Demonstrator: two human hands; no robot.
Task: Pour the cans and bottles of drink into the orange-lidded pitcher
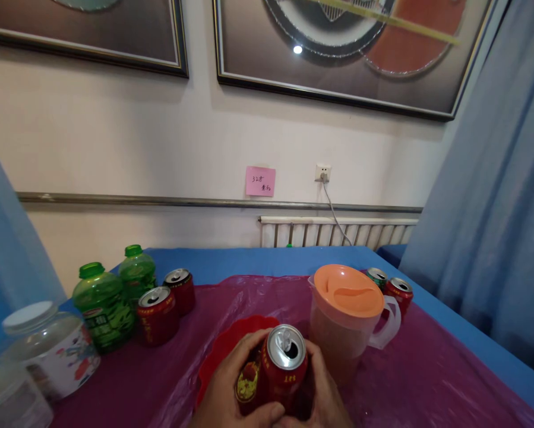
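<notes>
An opened red drink can [282,380], its silver top and dark mouth facing up, is held upright between both hands low in the middle. My left hand [231,380] wraps round its left side, the thumb across the front. My right hand [326,389] closes on its right side. Against the left palm shows a dark red surface with a yellow pattern [247,381]; I cannot tell whether it belongs to the same can. Behind the left hand lies a red scalloped dish [217,343], partly hidden. A clear pitcher with an orange lid [349,291] stands just right of the can.
Red cans [157,315] and green bottles [104,309] stand at the left, beside clear jars with a white lid [30,317]. More cans [398,291] stand behind the pitcher's handle. Purple plastic sheeting [436,356] covers the blue table [249,258]. A curtain [484,208] hangs right.
</notes>
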